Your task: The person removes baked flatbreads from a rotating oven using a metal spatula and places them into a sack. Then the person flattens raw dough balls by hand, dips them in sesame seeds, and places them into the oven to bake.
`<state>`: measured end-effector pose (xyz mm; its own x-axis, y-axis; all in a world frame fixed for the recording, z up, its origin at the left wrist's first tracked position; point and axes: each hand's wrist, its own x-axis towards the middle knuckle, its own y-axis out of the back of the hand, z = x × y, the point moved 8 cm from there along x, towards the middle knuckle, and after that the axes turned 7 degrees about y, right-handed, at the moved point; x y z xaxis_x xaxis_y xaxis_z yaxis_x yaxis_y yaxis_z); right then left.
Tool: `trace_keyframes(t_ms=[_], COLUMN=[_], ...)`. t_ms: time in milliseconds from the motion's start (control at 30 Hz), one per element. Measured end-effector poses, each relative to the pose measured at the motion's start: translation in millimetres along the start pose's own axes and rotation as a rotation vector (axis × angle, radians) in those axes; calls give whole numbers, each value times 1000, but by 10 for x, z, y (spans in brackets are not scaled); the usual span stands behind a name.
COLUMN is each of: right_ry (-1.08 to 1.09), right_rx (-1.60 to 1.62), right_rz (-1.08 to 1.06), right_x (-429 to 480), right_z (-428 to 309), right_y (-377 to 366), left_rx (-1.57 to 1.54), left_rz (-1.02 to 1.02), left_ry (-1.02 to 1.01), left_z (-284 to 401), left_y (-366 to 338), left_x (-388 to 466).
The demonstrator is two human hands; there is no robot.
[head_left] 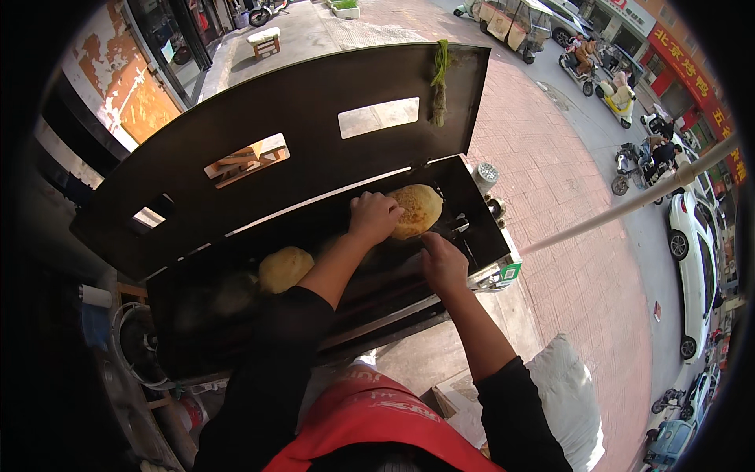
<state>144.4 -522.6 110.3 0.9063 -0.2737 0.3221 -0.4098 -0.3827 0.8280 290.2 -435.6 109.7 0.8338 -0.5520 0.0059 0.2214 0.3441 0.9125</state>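
Observation:
A round, browned flatbread point(420, 207) is at the right end of a dark metal griddle box point(365, 301). My left hand point(374, 217) grips its left edge with curled fingers. Just below the bread's lower edge is my right hand point(443, 265), its thumb side close to the rim; whether it touches is unclear, and its fingers are partly hidden. A paler flatbread point(287, 269) lies further left on the griddle, beside my left forearm. Something round and pale, perhaps another flatbread point(236, 301), shows dimly in shadow or steam at the left.
Behind the griddle stands its raised metal lid point(312, 141) with cut-out windows and a green-stringed brush point(439, 82) hanging from it. A pale pole point(625, 206) slants at right. A white sack point(563, 401) sits at lower right. Vehicles and people are on the street beyond.

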Motion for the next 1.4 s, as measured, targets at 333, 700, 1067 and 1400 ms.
trace_keyframes(t_ms=[333,700,1067,1400], right_ry=[-149,-1084,-776,-488], right_rx=[338,-54,143,177], right_rz=[303,253,129,-142], right_x=[-2228,-6599,-6503,-5107], right_z=[76,182,-44,-171], right_y=[242,1416,955,621], left_rx=[-999,-1721,-1724,-1518], left_rz=[-806,-37,-66,-203], left_ry=[298,1551,1397,1302], left_z=[-341,-2705,-2458,-2560], left_y=[-1723,-3297,-3209,-3606], left_x=[-3517,-4254,-4345,-4326])
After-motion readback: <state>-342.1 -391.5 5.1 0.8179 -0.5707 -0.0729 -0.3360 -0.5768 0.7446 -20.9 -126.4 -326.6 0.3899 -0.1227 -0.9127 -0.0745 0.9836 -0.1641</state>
